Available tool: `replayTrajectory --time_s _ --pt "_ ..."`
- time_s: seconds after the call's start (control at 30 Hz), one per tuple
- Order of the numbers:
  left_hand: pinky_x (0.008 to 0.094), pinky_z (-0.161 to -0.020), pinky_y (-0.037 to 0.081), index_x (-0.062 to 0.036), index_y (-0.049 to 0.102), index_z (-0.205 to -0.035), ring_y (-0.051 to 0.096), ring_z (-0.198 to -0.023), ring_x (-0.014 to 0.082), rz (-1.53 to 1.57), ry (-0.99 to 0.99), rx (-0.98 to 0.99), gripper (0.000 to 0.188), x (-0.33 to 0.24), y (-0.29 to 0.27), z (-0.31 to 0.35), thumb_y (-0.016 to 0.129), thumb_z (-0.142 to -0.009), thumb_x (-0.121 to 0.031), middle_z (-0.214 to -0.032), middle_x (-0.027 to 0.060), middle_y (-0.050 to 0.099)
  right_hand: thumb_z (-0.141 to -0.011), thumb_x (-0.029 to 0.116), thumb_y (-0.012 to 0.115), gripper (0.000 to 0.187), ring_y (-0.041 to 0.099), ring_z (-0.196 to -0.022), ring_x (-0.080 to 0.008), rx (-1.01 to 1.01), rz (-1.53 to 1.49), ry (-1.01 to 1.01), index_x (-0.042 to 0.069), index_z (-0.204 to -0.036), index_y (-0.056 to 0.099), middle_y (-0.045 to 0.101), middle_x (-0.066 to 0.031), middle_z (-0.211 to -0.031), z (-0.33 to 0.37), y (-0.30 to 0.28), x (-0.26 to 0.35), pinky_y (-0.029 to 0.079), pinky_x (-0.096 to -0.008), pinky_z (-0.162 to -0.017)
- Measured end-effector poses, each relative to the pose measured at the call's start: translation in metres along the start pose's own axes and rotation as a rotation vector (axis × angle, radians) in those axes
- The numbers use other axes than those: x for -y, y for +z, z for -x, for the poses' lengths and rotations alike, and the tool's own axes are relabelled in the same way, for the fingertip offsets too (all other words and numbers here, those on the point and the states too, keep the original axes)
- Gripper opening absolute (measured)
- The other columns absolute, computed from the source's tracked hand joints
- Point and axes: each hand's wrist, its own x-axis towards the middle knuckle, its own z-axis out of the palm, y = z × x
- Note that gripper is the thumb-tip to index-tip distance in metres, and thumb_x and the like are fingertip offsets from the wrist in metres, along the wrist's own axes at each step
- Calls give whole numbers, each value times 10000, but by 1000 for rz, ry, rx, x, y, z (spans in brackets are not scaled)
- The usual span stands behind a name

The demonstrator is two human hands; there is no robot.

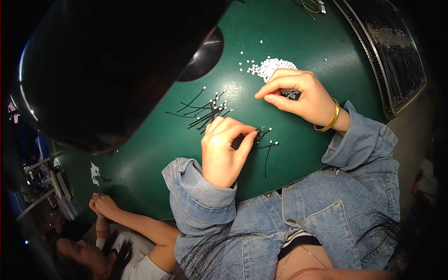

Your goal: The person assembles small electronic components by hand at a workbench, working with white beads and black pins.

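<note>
My left hand [221, 147] is closed in a pinch, its thumb and forefinger pressed on the ends of a few short black wires [261, 135]. My right hand [305, 95], with a gold bangle on its wrist, is held just in front of a pile of tiny white connector housings [275, 66]. Its thumb and forefinger curl together in a pinch; anything between the tips is too small to make out. Beyond my left hand lies a loose heap of black wires [205, 111] tipped with white housings. Another tipped wire [267, 161] rests right of that hand.
A large dark shape [93, 70] fills the upper left above a round black base [205, 56]. At the right edge stands a rack of dark wires [389, 51]. Another person's hands [103, 205] are at the lower left, near a small white pile [94, 172] on the green table [308, 28].
</note>
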Motion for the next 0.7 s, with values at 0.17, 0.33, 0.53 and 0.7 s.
replayTrajectory --time_s 0.17,0.33,0.53,0.7 --pt "244 -582 415 18 601 -735 522 -630 150 82 -48 30 83 -5 -7 -2 634 -659 16 -661 74 573 -752 43 602 138 583 -772 -114 175 -495 219 -3 -880 621 610 -57 -798 5 2 -1 479 -230 -707" --pt "231 -594 413 22 604 -740 520 -640 119 180 -154 61 68 -8 -10 -2 627 -677 16 -688 60 579 -753 34 608 130 588 -802 -113 246 -641 337 -23 -870 616 616 -76 -845 7 5 1 484 -227 -731" --pt "208 -613 417 32 598 -744 527 -662 103 390 -376 67 53 -11 -9 1 616 -694 32 -716 60 577 -743 5 614 108 595 -782 -124 286 -645 387 -28 -846 614 607 -83 -851 8 8 4 486 -220 -725" --pt "198 -623 424 42 590 -775 537 -676 100 323 -208 54 70 -7 -9 0 606 -706 45 -740 62 578 -740 8 615 118 598 -771 -122 286 -595 336 -27 -853 616 613 -83 -831 10 10 0 490 -220 -715"
